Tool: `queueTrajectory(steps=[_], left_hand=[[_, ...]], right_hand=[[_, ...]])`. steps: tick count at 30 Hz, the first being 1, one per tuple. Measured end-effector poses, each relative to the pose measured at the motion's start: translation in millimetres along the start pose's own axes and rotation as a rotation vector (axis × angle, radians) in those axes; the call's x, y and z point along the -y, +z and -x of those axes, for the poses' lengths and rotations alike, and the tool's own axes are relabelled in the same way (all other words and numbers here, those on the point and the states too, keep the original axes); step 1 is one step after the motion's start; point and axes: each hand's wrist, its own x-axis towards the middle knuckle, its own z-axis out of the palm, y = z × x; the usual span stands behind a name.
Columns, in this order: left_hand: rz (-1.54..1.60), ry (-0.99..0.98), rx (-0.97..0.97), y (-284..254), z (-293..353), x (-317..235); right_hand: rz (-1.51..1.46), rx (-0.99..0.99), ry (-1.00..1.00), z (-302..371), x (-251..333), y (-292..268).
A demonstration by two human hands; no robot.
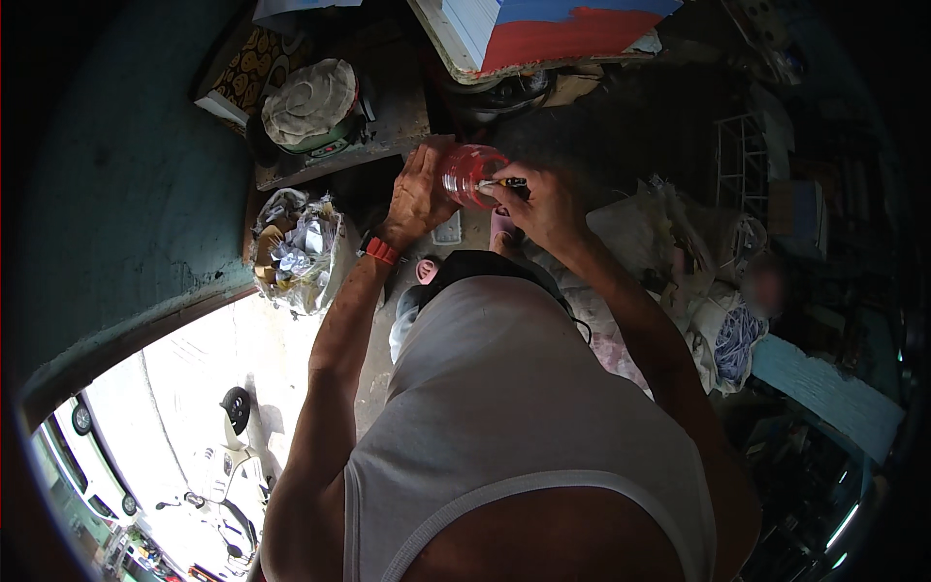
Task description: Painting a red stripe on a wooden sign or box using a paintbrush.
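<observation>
Head: left hand (421,194) against red container (460,175)

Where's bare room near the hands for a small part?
Bench: bare wood between the round tan-topped object and the bench's right edge, just beyond the left hand. Floor: a narrow strip between left forearm and shirt. Crowded: left, the stuffed scrap bag; right, pale plastic and stringy bundle.

The right hand (548,209) covers part of a small yellow-and-black tool (512,182), too small to identify; the left hand (422,194) hides one side of the red container (462,177). The top edge cuts off a red-and-blue object (572,37), and a patch (765,285) at right is blurred.
</observation>
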Motion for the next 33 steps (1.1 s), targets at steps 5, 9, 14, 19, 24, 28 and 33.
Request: queueTrajectory(steps=[5,9,14,19,24,28,33], left_hand=[[0.021,0.005,-0.015,4.0,-23.2,-7.0],[0.025,-0.03,-0.037,17.2,-39.1,-0.3],[0.055,-0.071,-0.043,28.5,-64.3,-1.9],[-0.026,-0.111,-0.021,41.4,-94.8,-7.9],[-0.032,-0.17,-0.03,46.1,-108.8,-12.3],[-0.025,-0.228,-0.038,48.0,-115.8,-16.5],[-0.092,-0.121,-0.028,52.7,-121.3,-8.6]], right_hand=[[-0.049,0.003,0.118,-12.8,-15.5,-18.1],[-0.288,-0.045,0.293,-28.3,-30.3,-36.9],[-0.723,-0.156,0.535,-45.8,-42.2,-66.8],[-0.728,-0.331,0.359,-53.7,-62.4,-77.3],[-0.603,-0.271,0.252,-65.1,-68.1,-102.0],[-0.61,-0.219,0.105,-69.1,-81.2,-115.0],[-0.251,0.011,-0.229,-79.5,-83.6,-119.8]])
